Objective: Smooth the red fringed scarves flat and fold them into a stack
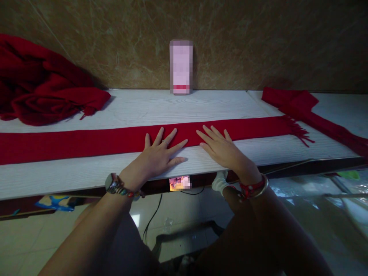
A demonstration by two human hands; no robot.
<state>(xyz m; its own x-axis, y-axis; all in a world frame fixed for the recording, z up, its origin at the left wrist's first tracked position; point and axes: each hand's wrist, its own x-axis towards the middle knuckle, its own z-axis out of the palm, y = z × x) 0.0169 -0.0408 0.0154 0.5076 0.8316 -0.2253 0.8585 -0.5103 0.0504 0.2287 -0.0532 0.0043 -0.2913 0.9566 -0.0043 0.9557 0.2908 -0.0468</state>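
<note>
A long red scarf (86, 143) lies flat in a narrow strip across the white table. Its fringed end (299, 130) is at the right, and its left part runs out of view. Near the middle, my left hand (161, 153) rests on the scarf's front edge with fingers spread. Just to its right, my right hand (221, 147) lies on the same cloth, fingers extended and palm down. Neither hand grips anything. The thumbs sit over or beside the scarf's near edge.
Bunched red cloth (43, 84) with fringe lies at the back left. Another red scarf (299, 103) trails along the right. A blurred pink, phone-shaped object (181, 67) leans on the brown marbled wall (129, 42). Below the white table (143, 107) edge, a lit screen (179, 183) shows.
</note>
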